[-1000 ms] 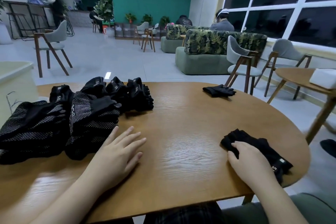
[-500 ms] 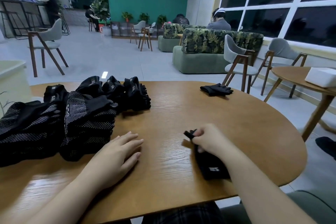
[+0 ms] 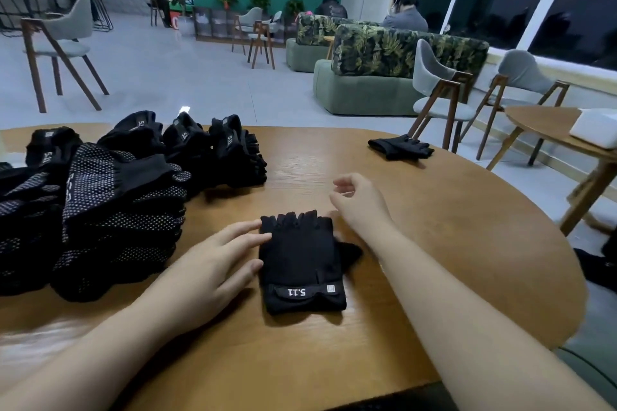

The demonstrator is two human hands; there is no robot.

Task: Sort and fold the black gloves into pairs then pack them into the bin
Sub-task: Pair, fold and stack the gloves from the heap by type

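A black fingerless glove (image 3: 300, 260) lies flat on the wooden table (image 3: 450, 227) in front of me, cuff label toward me. My left hand (image 3: 213, 260) rests beside it with straight fingers touching its left edge. My right hand (image 3: 359, 200) hovers just past the glove's far right corner, fingers loosely curled and holding nothing. A pile of black dotted gloves (image 3: 107, 203) fills the table's left side. A folded black glove pair (image 3: 400, 147) sits at the far right edge. No bin is in view.
A second wooden table (image 3: 547, 123) with a white box (image 3: 597, 127) stands to the right. Grey chairs (image 3: 437, 90) stand just beyond the table's far right edge. Sofas and seated people are further back.
My right hand dragged the glove from the right edge to the middle, laid it flat and let go. My left hand slid right to touch the glove's edge.
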